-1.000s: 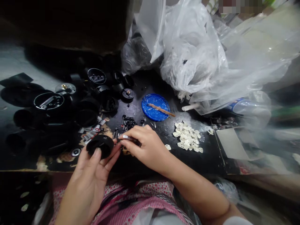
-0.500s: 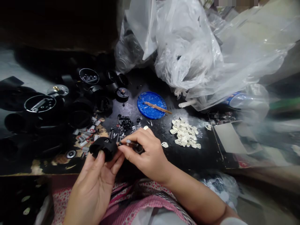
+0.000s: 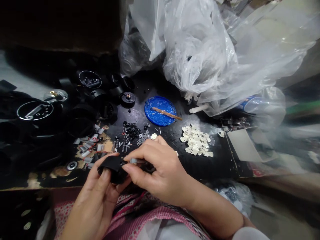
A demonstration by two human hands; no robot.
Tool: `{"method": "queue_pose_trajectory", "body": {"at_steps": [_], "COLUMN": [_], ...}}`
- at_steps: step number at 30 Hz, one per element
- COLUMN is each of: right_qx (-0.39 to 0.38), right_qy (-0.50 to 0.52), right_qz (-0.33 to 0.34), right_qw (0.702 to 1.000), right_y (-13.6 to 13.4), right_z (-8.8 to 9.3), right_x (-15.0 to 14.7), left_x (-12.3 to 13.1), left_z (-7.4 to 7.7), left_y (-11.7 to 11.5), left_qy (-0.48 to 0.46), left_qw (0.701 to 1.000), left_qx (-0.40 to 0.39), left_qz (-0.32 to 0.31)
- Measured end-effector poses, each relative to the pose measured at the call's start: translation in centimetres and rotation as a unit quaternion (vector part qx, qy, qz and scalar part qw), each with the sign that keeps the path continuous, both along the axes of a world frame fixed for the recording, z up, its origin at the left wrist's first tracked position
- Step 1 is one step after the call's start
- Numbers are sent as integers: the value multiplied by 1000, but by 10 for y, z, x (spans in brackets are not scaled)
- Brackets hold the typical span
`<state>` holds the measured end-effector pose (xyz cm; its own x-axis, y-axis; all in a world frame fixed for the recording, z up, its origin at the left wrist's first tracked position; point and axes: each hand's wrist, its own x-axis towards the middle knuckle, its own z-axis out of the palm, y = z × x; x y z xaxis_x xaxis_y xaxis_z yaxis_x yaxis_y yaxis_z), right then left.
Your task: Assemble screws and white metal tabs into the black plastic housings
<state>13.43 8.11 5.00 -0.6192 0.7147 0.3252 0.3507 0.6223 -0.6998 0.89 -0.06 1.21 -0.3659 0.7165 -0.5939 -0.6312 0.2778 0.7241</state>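
In my left hand (image 3: pixel 100 193), fingers curled round it, is a black round plastic housing (image 3: pixel 112 166), tilted on its side near the table's front edge. My right hand (image 3: pixel 155 170) pinches a small tool (image 3: pixel 135 161) with a pale grey section and a dark part inside the palm; its exact kind is unclear. The tool's end meets the right side of the housing, where fingertips hide the contact. Just beyond the hands are a heap of small black parts and springs (image 3: pixel 132 131) and thin silvery pieces (image 3: pixel 143 137). A cream plate (image 3: pixel 153 136) lies by the right knuckles.
A blue lid (image 3: pixel 160 111) smeared with grease carries a brown stick (image 3: pixel 167 114). Right of it lie many cream plates (image 3: pixel 196 141). Grey cylinders (image 3: pixel 87 150) and a metal ring (image 3: pixel 72 165) lie left. Black housings (image 3: pixel 82 120) crowd the far left; plastic bags (image 3: pixel 200 50) bulge behind.
The housing has turned in my left hand, its opening now facing away from view, and sits slightly lower. My right hand has followed, keeping the tool against its side. The view shifted slightly.
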Motion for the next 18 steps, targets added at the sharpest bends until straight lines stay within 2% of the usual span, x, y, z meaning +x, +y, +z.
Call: {"method": "queue_pose_trajectory", "body": {"at_steps": [3,7,8,10,12,13,15,18], "right_qx": [0,-8,-44,-165,-292,-327,-316,-153], "right_qy": [11,47,57,62,51,42,32,29], "right_qz": [12,69,74,76,80,80,65,35], "right_qw": [1000,996,995,981,952,941,946,987], "right_y": [-2,-3,-2,1,4,4,3,-2], "right_z": [-2,-1,1,6,10,10,8,0], "right_x": [2,6,6,8,9,10,10,11], "left_x": [0,-1,-1,-4,-7,-8,-10,-9], "left_z": [-1,3,3,1,-3,-5,-7,-7], "left_y": [-1,2,2,-1,-5,-6,-7,-4], "left_qy": [-49,-102,-115,-140,-152,-146,-125,-117], "left_qw": [998,995,993,988,984,984,988,991], "left_qx": [-26,-20,-24,-38,-46,-46,-40,-28], "left_qz": [1,-6,-17,-50,-82,-87,-83,-61]}}
